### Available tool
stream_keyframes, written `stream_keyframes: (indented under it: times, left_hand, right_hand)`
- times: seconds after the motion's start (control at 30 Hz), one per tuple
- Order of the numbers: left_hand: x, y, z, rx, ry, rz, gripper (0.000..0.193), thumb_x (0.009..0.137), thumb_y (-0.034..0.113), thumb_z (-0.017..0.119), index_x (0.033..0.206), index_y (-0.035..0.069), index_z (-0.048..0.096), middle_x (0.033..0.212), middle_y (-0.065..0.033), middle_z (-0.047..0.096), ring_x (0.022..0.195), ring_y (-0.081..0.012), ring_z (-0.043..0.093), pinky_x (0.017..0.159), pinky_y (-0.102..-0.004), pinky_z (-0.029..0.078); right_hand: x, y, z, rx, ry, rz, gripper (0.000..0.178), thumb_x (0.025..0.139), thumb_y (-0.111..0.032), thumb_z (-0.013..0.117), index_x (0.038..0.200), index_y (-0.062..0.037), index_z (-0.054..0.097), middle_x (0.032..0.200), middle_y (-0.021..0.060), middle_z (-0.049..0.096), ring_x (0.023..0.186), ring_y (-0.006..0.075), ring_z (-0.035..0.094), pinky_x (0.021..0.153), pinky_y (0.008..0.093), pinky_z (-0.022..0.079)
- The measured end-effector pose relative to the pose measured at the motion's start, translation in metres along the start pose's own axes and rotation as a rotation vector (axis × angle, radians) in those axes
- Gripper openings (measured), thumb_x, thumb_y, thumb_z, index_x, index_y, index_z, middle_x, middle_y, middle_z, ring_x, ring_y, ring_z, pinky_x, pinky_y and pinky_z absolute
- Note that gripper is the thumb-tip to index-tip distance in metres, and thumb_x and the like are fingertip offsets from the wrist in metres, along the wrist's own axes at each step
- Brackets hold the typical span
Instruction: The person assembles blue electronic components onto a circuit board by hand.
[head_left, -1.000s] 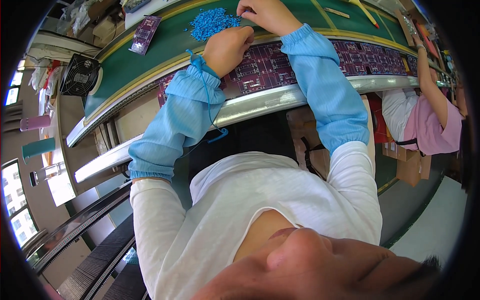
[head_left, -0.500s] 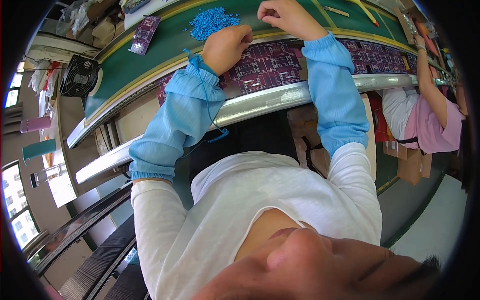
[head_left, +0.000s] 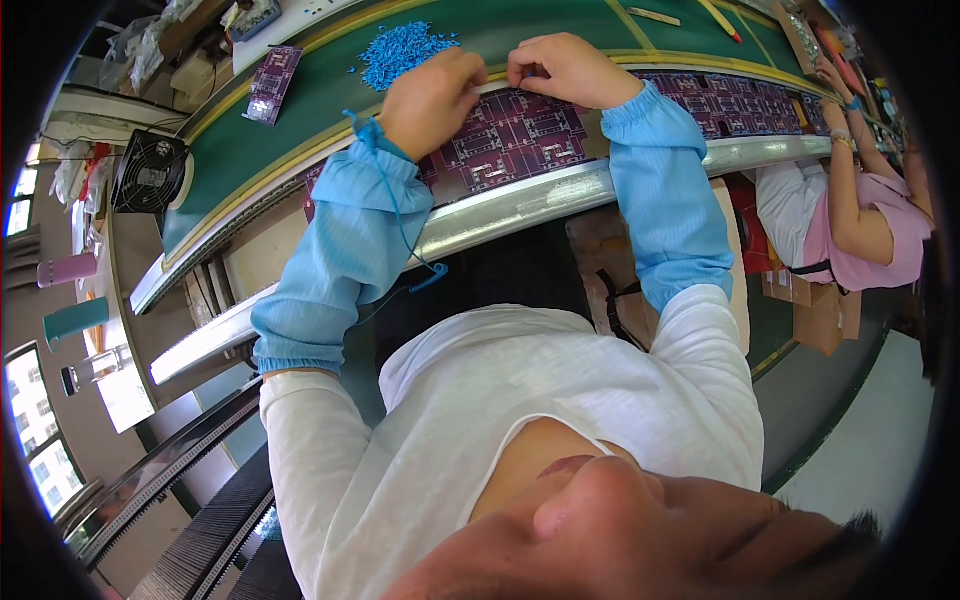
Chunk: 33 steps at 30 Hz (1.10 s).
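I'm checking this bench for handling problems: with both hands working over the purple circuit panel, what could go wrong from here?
1. The pile of small blue parts lies loose on the green belt close to the left hand; a sweep of the sleeve could scatter them.
2. The right hand seems to pinch something tiny over the purple circuit panel; it could slip and land in the wrong spot.
3. The blue wrist cord hangs over the metal rail and might snag.

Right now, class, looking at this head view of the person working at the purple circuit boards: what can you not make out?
- Whatever the right hand pinches: hidden by its curled fingers.
- Whether the left hand holds anything: its back faces the camera.
- Single pieces in the pile of blue parts: too small.
- The purple circuit boards further right: bent and shrunk toward the fisheye rim.
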<state>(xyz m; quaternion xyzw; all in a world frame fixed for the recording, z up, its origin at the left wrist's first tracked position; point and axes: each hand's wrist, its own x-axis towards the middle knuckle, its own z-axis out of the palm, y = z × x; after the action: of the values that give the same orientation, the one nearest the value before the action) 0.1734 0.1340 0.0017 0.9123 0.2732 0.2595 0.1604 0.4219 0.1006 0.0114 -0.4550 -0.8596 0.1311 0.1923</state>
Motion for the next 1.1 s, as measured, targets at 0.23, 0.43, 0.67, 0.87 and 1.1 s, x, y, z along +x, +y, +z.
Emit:
stream_keyframes:
  times: [0.23,0.43,0.67,0.87,1.1]
  left_hand:
    - [-0.017,-0.063,-0.053,0.276,0.093,-0.274,0.03,0.085,0.023,0.079,0.108,0.01,0.066,0.107,-0.0113,0.066,0.097,-0.0342,0.068,0.08,-0.0444,0.055]
    - [-0.015,-0.093,-0.044,0.138,0.044,-0.362,0.034,0.086,0.025,0.079,0.113,0.008,0.067,0.101,-0.0122,0.067,0.095,-0.0327,0.068,0.079,-0.0434,0.055]
    - [-0.013,-0.092,-0.038,0.053,0.181,-0.306,0.017,0.091,0.02,0.073,0.1,0.005,0.072,0.092,-0.0159,0.072,0.086,-0.0356,0.07,0.075,-0.0445,0.054]
    - [-0.012,-0.085,-0.036,0.066,0.235,-0.292,0.015,0.092,0.02,0.07,0.099,0.007,0.075,0.092,-0.0154,0.073,0.087,-0.0381,0.069,0.075,-0.0452,0.054]
    - [-0.013,-0.081,-0.042,0.235,0.305,-0.153,0.012,0.092,0.017,0.07,0.097,0.009,0.075,0.09,-0.0127,0.067,0.083,-0.0352,0.066,0.071,-0.0443,0.052]
  right_hand:
    - [-0.005,-0.007,-0.002,-0.051,-0.013,0.057,0.009,0.087,-0.011,0.07,0.095,-0.011,0.072,0.091,0.0078,0.071,0.085,0.0286,0.068,0.074,0.041,0.055]
    - [-0.002,-0.005,0.003,-0.092,0.01,0.046,0.008,0.088,-0.012,0.069,0.095,-0.0114,0.071,0.091,0.0069,0.07,0.084,0.0277,0.067,0.073,0.0418,0.054]
    - [-0.004,-0.006,0.001,-0.079,-0.002,0.064,0.006,0.088,-0.012,0.069,0.094,-0.0119,0.072,0.091,0.0063,0.07,0.082,0.027,0.068,0.072,0.0413,0.054]
    - [-0.004,-0.006,0.001,-0.07,-0.017,0.079,0.008,0.088,-0.014,0.072,0.095,-0.0129,0.074,0.091,0.0056,0.071,0.084,0.0263,0.069,0.074,0.0407,0.055]
    - [-0.004,-0.008,-0.002,-0.075,-0.031,0.087,0.008,0.088,-0.014,0.072,0.096,-0.0135,0.074,0.093,0.0051,0.072,0.085,0.0264,0.069,0.076,0.0409,0.055]
